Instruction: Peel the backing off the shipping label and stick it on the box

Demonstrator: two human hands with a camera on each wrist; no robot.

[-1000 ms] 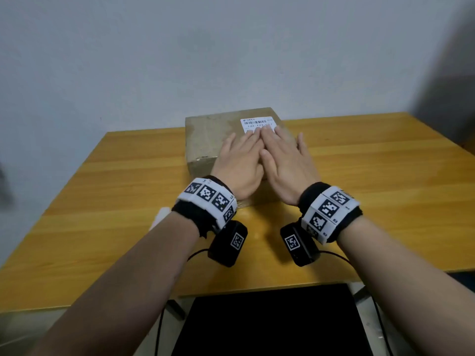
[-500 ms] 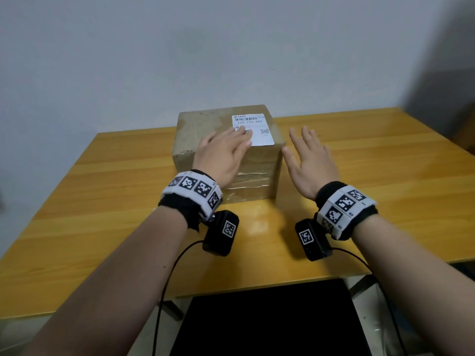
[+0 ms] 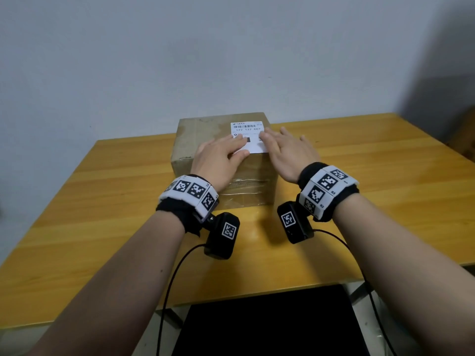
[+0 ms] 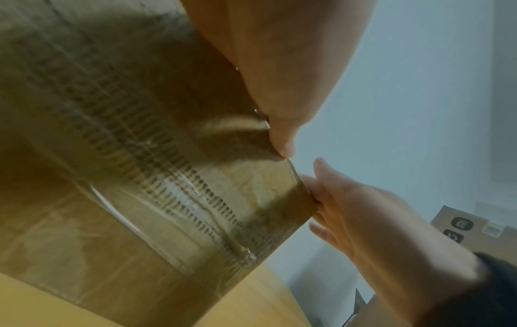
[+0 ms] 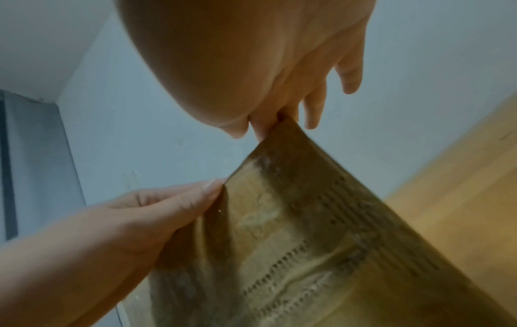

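Shipping label (image 3: 248,136), thin and limp, lies on box (image 3: 205,134); left hand (image 3: 218,160) and right hand (image 3: 290,152) flat, released, pressing its 6 o'clock edge.

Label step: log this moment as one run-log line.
label: stuck on box top | left hand: flat, pressing label | right hand: flat, at label's right edge | box on table

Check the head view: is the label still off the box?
No, the shipping label lies flat on top of the box, under both hands' fingertips.
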